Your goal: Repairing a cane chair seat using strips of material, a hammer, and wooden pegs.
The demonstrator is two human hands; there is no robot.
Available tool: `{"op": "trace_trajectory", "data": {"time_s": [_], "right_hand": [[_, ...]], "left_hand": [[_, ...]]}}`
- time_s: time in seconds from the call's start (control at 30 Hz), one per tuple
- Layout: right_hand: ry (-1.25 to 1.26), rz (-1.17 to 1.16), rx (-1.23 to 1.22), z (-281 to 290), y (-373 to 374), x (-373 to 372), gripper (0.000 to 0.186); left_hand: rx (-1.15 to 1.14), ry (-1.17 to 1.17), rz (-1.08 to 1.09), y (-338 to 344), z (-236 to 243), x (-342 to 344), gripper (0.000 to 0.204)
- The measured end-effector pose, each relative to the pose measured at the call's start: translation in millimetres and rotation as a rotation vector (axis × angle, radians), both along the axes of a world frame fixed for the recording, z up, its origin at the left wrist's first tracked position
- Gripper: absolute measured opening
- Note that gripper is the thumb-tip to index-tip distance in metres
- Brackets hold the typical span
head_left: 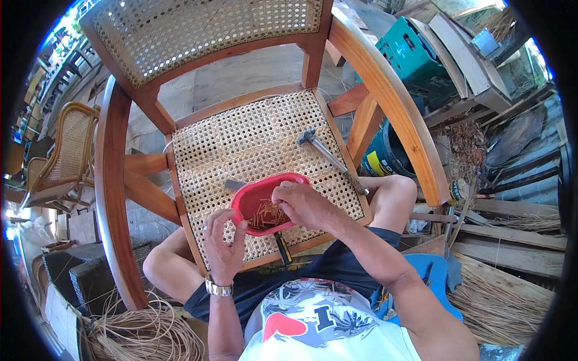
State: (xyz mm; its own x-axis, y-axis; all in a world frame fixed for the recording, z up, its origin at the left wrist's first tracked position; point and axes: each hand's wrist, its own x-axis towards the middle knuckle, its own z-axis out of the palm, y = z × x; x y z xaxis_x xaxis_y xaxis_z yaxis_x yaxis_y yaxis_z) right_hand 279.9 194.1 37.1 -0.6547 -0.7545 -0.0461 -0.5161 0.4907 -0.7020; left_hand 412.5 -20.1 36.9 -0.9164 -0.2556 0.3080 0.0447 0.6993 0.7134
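Dipping into a red plastic tub (254,191) of thin wooden pegs (265,218), a seated person's right hand (300,203) draws its fingers together; whether it pinches one cannot be told. The left hand (224,245) stands at the tub's left rim, thumb and fingers parted. The tub rests on the near half of a cane chair seat (235,141), a hammer (330,157) lying beyond, rightward.

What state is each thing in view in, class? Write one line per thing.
Red container: open, partly filled, on the woven seat.
Thin sticks: loose, piled inside it.
Hammer: lying on the seat, not held.
Armchair: upright.
Left hand: at the container's left rim.
Right hand: bent, over the container.
Yellow-and-black handle: partly hidden by the container.
Cane strands: loosely heaped.
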Motion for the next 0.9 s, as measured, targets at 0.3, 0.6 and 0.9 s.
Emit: {"op": "trace_trajectory", "data": {"time_s": [0.3,0.6,0.9], "right_hand": [[-0.224,-0.076,-0.511,12.7,-6.2,21.1,0.025],[-0.587,-0.23,-0.619,20.4,-4.3,35.4,0.047],[-0.764,-0.244,-0.721,14.4,-5.5,35.0,0.04]], "left_hand": [[0.084,0.02,-0.005,37.3,19.6,-14.6,0.028],[0.346,-0.104,-0.042,53.3,18.5,-15.0,0.015],[0.58,-0.049,-0.053,46.7,9.2,-13.8,0.012]]}}
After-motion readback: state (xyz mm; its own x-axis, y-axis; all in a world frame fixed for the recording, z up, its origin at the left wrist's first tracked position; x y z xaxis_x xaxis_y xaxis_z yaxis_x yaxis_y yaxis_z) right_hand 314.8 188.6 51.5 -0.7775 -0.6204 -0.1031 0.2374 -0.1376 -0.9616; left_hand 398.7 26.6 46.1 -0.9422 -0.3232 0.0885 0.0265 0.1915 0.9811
